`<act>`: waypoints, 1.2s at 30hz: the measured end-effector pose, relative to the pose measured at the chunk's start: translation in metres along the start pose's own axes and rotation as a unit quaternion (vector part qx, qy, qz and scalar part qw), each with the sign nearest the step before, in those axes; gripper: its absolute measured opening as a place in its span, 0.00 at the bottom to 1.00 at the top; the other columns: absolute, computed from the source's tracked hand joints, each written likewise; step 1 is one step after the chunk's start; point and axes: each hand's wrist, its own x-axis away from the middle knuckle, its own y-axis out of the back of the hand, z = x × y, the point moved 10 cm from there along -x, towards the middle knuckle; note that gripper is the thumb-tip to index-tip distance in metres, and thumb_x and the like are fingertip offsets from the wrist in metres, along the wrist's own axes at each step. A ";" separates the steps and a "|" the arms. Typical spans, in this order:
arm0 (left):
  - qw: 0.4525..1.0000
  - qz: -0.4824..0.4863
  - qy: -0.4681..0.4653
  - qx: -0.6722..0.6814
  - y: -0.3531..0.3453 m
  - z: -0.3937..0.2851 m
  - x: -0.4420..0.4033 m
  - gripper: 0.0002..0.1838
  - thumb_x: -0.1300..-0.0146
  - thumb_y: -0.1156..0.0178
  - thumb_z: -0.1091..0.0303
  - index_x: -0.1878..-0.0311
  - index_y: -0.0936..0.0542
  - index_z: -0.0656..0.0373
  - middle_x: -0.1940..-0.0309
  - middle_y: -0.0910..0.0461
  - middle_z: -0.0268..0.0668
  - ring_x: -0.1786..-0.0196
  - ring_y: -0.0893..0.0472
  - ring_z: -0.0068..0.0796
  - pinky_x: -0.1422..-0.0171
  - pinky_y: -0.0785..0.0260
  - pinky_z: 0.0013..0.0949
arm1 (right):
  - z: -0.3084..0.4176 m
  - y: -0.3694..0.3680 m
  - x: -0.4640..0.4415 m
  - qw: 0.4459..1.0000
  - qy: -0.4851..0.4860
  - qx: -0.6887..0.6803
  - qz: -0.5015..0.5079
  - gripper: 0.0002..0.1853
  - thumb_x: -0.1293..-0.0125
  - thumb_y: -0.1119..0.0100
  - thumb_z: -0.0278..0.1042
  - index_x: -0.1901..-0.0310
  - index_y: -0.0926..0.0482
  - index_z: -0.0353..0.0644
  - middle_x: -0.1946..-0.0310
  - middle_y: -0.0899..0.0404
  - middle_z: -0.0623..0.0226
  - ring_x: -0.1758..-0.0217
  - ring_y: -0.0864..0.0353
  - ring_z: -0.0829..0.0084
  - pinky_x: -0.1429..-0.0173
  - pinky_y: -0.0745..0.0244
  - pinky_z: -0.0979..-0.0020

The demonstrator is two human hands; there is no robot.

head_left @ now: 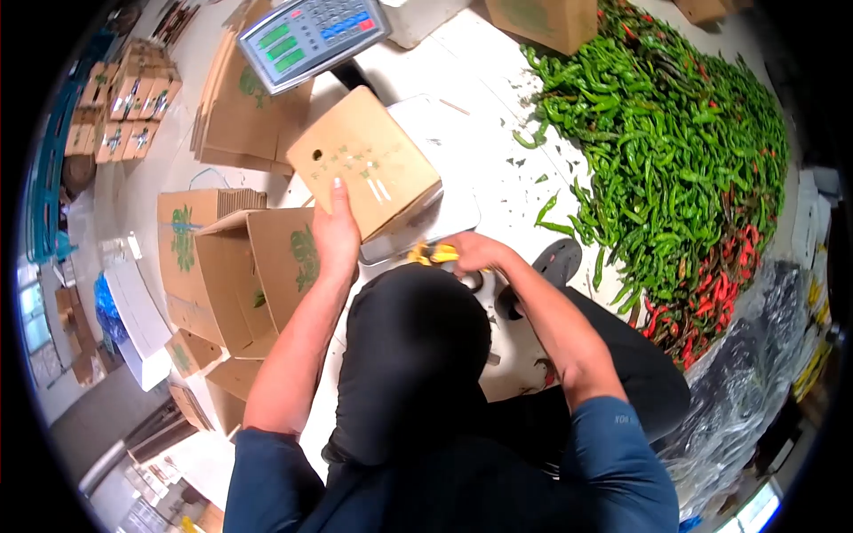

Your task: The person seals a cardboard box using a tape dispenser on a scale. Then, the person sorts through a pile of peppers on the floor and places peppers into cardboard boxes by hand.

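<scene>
The floor [498,89] is pale and shiny, with little bits scattered on it. On the right is a big pile of green peppers [657,151], with red peppers [724,293] at its near side and a crinkly clear plastic sheet [737,364] nearer still. Far left, stacked boxes [138,98] stand together. On the left, an open box [222,284] sits near flat cardboard [244,124]. The scale screen [311,40] is far, and the scale plate [462,200] is nearer. The brown box [364,164] is over the plate; I can't tell if it rests there. The left hand [338,235] is clamped on its near left edge. The right hand [478,253] is closed around a yellow tool [431,255]. A dark knee [413,346] blocks the near middle.
</scene>
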 end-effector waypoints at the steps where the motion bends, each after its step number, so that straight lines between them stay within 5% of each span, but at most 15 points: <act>1: 1.000 0.001 0.005 0.003 0.000 -0.009 0.004 0.29 0.21 0.48 0.48 0.33 0.26 0.66 0.41 0.19 0.49 0.40 0.20 0.39 0.33 0.31 0.40 | -0.018 0.004 0.017 0.997 -0.029 -0.046 -0.047 0.36 0.56 0.30 0.24 0.38 0.21 0.40 0.55 0.14 0.60 0.52 0.17 0.66 0.44 0.23 0.67; 4: 1.000 0.011 0.004 -0.005 0.000 -0.010 0.002 0.31 0.25 0.42 0.47 0.34 0.27 0.65 0.41 0.19 0.48 0.38 0.21 0.39 0.33 0.31 0.39 | -0.087 -0.001 0.051 0.955 -0.078 -0.214 -0.188 0.35 0.50 0.28 0.24 0.36 0.22 0.39 0.53 0.14 0.65 0.49 0.18 0.72 0.41 0.24 0.69; 6: 0.998 0.048 0.016 0.046 -0.002 -0.002 -0.003 0.33 0.27 0.39 0.46 0.33 0.29 0.66 0.40 0.20 0.48 0.37 0.21 0.38 0.32 0.31 0.38 | -0.117 -0.015 0.062 0.909 -0.110 -0.330 -0.230 0.41 0.56 0.34 0.13 0.33 0.22 0.43 0.49 0.17 0.71 0.46 0.20 0.73 0.40 0.25 0.72; 8: 0.994 0.076 0.025 0.078 -0.002 -0.005 -0.005 0.34 0.28 0.38 0.48 0.33 0.30 0.67 0.39 0.21 0.49 0.37 0.21 0.38 0.32 0.32 0.37 | -0.146 -0.035 0.053 0.842 -0.040 -0.483 -0.239 0.37 0.49 0.33 0.14 0.33 0.23 0.40 0.47 0.17 0.72 0.46 0.20 0.74 0.41 0.25 0.74; 9: 0.989 0.085 0.050 0.111 0.000 -0.012 -0.005 0.37 0.28 0.37 0.49 0.29 0.34 0.69 0.38 0.22 0.49 0.37 0.22 0.35 0.31 0.30 0.40 | -0.096 -0.022 0.071 0.892 -0.010 -0.372 -0.256 0.34 0.42 0.32 0.16 0.31 0.26 0.38 0.47 0.17 0.71 0.47 0.20 0.75 0.41 0.26 0.76; 13: 0.968 0.019 0.145 0.202 0.017 -0.016 -0.040 0.42 0.34 0.32 0.49 0.29 0.36 0.69 0.41 0.20 0.50 0.41 0.19 0.39 0.35 0.26 0.45 | -0.186 -0.030 0.073 0.882 -0.202 -0.137 -0.403 0.37 0.38 0.27 0.40 0.33 0.29 0.25 0.45 0.17 0.43 0.42 0.16 0.60 0.41 0.22 0.65; 16: 0.979 0.031 0.034 0.199 -0.002 0.000 -0.072 0.30 0.30 0.35 0.56 0.33 0.31 0.63 0.45 0.18 0.44 0.47 0.17 0.35 0.41 0.23 0.40 | -0.202 -0.007 0.087 0.840 -0.120 0.090 -0.522 0.33 0.38 0.28 0.37 0.37 0.27 0.22 0.50 0.16 0.47 0.49 0.15 0.58 0.46 0.20 0.61; 18: 0.989 0.010 0.023 0.148 0.012 -0.002 -0.067 0.28 0.30 0.35 0.56 0.34 0.29 0.62 0.46 0.18 0.42 0.44 0.19 0.31 0.39 0.25 0.35 | -0.164 0.025 0.080 0.824 -0.198 -0.225 -0.481 0.27 0.36 0.29 0.35 0.41 0.24 0.26 0.55 0.16 0.51 0.56 0.15 0.61 0.53 0.18 0.64; 20: 0.991 0.011 -0.005 0.133 0.033 -0.014 -0.049 0.28 0.27 0.38 0.55 0.31 0.29 0.62 0.44 0.19 0.41 0.41 0.21 0.31 0.36 0.27 0.36 | -0.065 0.072 0.089 0.839 -0.157 -0.235 -0.464 0.26 0.33 0.31 0.35 0.38 0.24 0.29 0.56 0.17 0.56 0.60 0.16 0.66 0.57 0.17 0.66; 22: 0.971 0.049 0.014 0.232 0.042 0.011 -0.048 0.28 0.26 0.40 0.54 0.30 0.30 0.61 0.42 0.20 0.41 0.40 0.21 0.31 0.36 0.28 0.37 | -0.047 0.096 0.053 0.869 -0.150 -0.293 -0.370 0.29 0.29 0.35 0.39 0.33 0.28 0.31 0.51 0.18 0.59 0.56 0.17 0.70 0.56 0.16 0.65; 25: 0.955 0.074 0.055 0.281 0.077 0.029 -0.035 0.28 0.24 0.43 0.53 0.30 0.30 0.61 0.40 0.21 0.41 0.40 0.21 0.32 0.35 0.28 0.38 | 0.011 0.117 0.017 0.897 -0.132 -0.285 -0.310 0.36 0.25 0.42 0.55 0.26 0.36 0.38 0.33 0.30 0.63 0.36 0.26 0.66 0.46 0.18 0.47; 26: 0.953 0.077 0.075 0.282 0.090 0.035 -0.029 0.27 0.23 0.44 0.52 0.30 0.29 0.61 0.39 0.22 0.41 0.40 0.22 0.32 0.35 0.28 0.38 | 0.028 0.119 0.007 0.904 -0.128 -0.281 -0.297 0.41 0.25 0.46 0.61 0.23 0.40 0.38 0.28 0.34 0.55 0.31 0.30 0.61 0.44 0.19 0.49; 29: 0.976 0.046 0.066 0.201 0.114 0.054 -0.020 0.28 0.23 0.44 0.52 0.29 0.30 0.61 0.39 0.22 0.41 0.39 0.22 0.31 0.35 0.28 0.37 | 0.060 0.102 -0.037 0.908 -0.126 -0.346 -0.199 0.47 0.24 0.55 0.69 0.19 0.52 0.40 0.22 0.44 0.53 0.23 0.40 0.53 0.32 0.32 0.37; 35: 0.960 0.079 0.032 0.267 0.112 0.080 -0.018 0.28 0.22 0.45 0.53 0.26 0.32 0.58 0.36 0.22 0.40 0.35 0.24 0.29 0.31 0.32 0.36 | 0.079 0.085 -0.046 0.917 -0.110 -0.344 -0.171 0.40 0.24 0.53 0.67 0.29 0.31 0.34 0.34 0.28 0.55 0.35 0.26 0.54 0.37 0.28 0.45; 36: 0.948 0.099 0.038 0.302 0.111 0.078 -0.017 0.29 0.22 0.45 0.52 0.25 0.32 0.57 0.35 0.22 0.39 0.34 0.24 0.30 0.30 0.32 0.36 | 0.080 0.087 -0.038 0.917 -0.127 -0.325 -0.192 0.37 0.25 0.47 0.63 0.32 0.28 0.33 0.44 0.23 0.56 0.45 0.20 0.58 0.44 0.21 0.48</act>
